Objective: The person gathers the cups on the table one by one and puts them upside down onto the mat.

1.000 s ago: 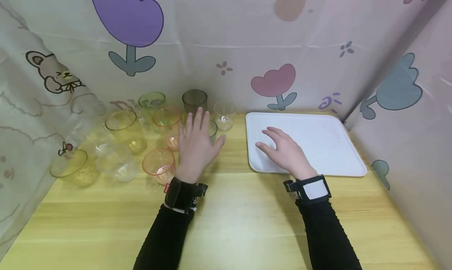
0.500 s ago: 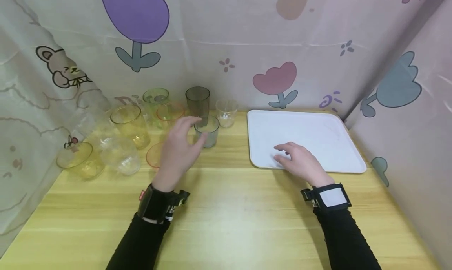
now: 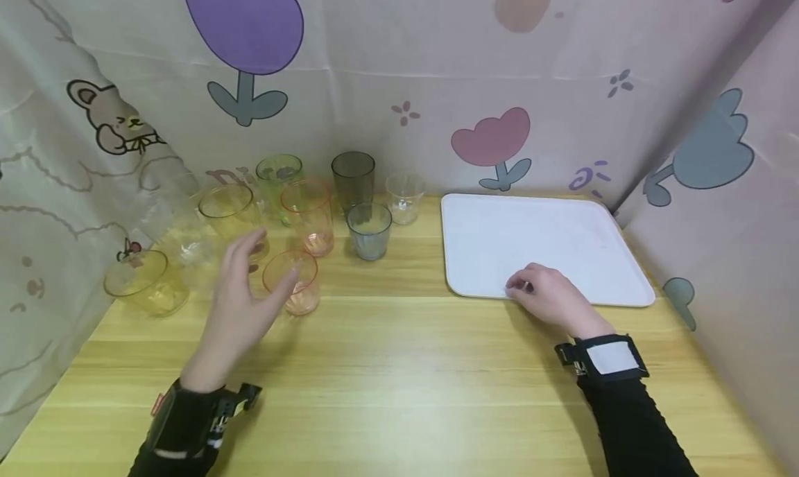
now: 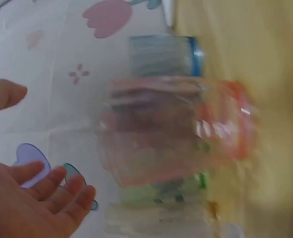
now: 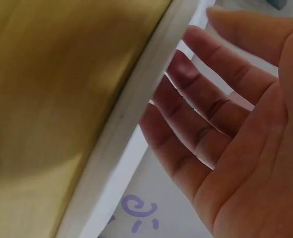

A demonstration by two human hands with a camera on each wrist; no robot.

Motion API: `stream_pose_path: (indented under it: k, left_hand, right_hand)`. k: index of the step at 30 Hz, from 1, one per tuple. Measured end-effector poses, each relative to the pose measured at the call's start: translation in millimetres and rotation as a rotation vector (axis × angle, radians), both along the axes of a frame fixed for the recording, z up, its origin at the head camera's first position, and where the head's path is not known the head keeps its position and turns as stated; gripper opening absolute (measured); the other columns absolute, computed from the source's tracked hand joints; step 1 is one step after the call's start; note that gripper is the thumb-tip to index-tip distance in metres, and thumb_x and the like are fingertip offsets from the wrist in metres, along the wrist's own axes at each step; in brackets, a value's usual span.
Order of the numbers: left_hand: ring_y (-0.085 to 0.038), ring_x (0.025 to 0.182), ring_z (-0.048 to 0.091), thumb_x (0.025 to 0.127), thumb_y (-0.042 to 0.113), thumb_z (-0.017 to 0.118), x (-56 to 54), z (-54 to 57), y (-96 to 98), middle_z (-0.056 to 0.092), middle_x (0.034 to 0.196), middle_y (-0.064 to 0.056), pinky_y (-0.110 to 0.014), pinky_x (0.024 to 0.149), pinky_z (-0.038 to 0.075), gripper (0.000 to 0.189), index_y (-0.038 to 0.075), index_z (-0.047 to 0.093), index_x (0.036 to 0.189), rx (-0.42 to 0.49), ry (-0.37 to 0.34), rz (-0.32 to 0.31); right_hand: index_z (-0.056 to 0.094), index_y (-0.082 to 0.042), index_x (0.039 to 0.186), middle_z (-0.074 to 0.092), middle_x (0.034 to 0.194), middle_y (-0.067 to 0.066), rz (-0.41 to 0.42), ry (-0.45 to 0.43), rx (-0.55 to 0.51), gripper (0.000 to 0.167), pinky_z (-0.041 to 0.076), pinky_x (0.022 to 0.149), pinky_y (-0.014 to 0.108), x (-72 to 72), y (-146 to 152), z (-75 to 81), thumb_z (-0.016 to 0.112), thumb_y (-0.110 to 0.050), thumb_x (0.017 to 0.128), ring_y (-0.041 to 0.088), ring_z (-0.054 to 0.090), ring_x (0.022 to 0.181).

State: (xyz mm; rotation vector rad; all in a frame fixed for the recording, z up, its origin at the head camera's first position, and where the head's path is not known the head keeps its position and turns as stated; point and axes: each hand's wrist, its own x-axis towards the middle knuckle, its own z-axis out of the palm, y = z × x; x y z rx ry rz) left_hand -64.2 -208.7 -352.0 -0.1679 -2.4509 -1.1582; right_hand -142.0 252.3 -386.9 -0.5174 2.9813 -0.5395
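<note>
My left hand [image 3: 234, 314] hovers over the glasses at the left, fingers spread in a loose curve and holding nothing. Its thumb overlaps a short orange-rimmed glass [image 3: 303, 301] in the head view, but a gap separates the hand from the orange glass [image 4: 156, 144] in the blurred left wrist view. Behind that stands a taller orange glass [image 3: 320, 238]. My right hand [image 3: 554, 298], fingers loosely bent, is at the near edge of a white tray [image 3: 549, 238]. Its fingertips [image 5: 183, 69] lie by the rim in the right wrist view; whether they touch is unclear.
A blue-grey glass [image 3: 370, 245], a dark grey one [image 3: 356, 182] and a small clear one [image 3: 406, 210] stand at the back. Further left are a green glass [image 3: 270, 186], a tall yellow one [image 3: 226, 217] and a short yellow one [image 3: 159, 293]. A patterned curtain [image 3: 374, 47] hangs behind.
My left hand has swung left and nearer, away from the grey glasses, uncovering the orange ones. My right hand has shifted right and toward the tray's near edge, its fingers bending more.
</note>
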Motion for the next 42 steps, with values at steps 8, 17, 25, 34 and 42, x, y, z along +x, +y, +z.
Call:
stream_pose_path:
  k: [8, 17, 25, 34, 42]
  left_hand:
    - [-0.05, 0.142, 0.036, 0.088, 0.021, 0.082, 14.3, -28.5, -11.3, 0.029, 0.158, -0.03, -0.071, 0.11, 0.04, 0.103, 0.0, 0.014, 0.162, 0.011, -0.141, -0.035]
    - [-0.053, 0.151, 0.027, 0.091, 0.031, 0.08, 3.0, -37.7, -10.5, 0.019, 0.167, -0.03, -0.07, 0.12, 0.029, 0.121, 0.002, -0.014, 0.162, 0.11, -0.403, -0.085]
    - [-0.049, 0.149, 0.033, 0.091, 0.026, 0.081, -5.4, -48.1, -14.0, 0.03, 0.163, -0.03, -0.064, 0.122, 0.033, 0.117, -0.004, -0.008, 0.161, 0.164, -0.496, -0.071]
    - [-0.05, 0.145, 0.039, 0.09, 0.024, 0.081, -9.7, -48.8, -13.7, 0.036, 0.159, -0.03, -0.063, 0.121, 0.035, 0.102, -0.007, 0.011, 0.158, 0.165, -0.474, -0.06]
    - [-0.047, 0.146, 0.041, 0.09, 0.025, 0.081, -16.5, -50.7, -11.1, 0.039, 0.159, -0.028, -0.059, 0.12, 0.038, 0.099, -0.007, 0.015, 0.157, 0.178, -0.463, -0.081]
  right_hand:
    - [0.077, -0.015, 0.098, 0.067, 0.091, -0.002, 0.052, -0.004, -0.004, 0.007, 0.051, 0.077, 0.035, -1.5, 5, -4.5, 0.075, -0.02, 0.093, 0.013, 0.06, 0.084]
    - [0.076, -0.009, 0.096, 0.07, 0.091, 0.002, 0.104, 0.013, 0.004, 0.016, 0.057, 0.078, 0.04, -3.4, 5, -4.1, 0.076, 0.004, 0.085, 0.017, 0.065, 0.085]
    - [0.074, -0.01, 0.094, 0.069, 0.09, 0.001, 0.121, 0.037, 0.014, 0.017, 0.057, 0.078, 0.04, -4.4, 2, -4.8, 0.075, 0.005, 0.086, 0.017, 0.065, 0.085]
    - [0.074, -0.01, 0.094, 0.069, 0.09, 0.002, 0.112, 0.033, 0.011, 0.017, 0.057, 0.079, 0.041, -6.2, 1, -6.2, 0.073, 0.006, 0.088, 0.017, 0.064, 0.085]
    - [0.074, -0.01, 0.093, 0.069, 0.089, 0.001, 0.107, 0.023, 0.018, 0.016, 0.056, 0.078, 0.04, -6.9, 2, -8.2, 0.073, 0.005, 0.088, 0.016, 0.063, 0.084]
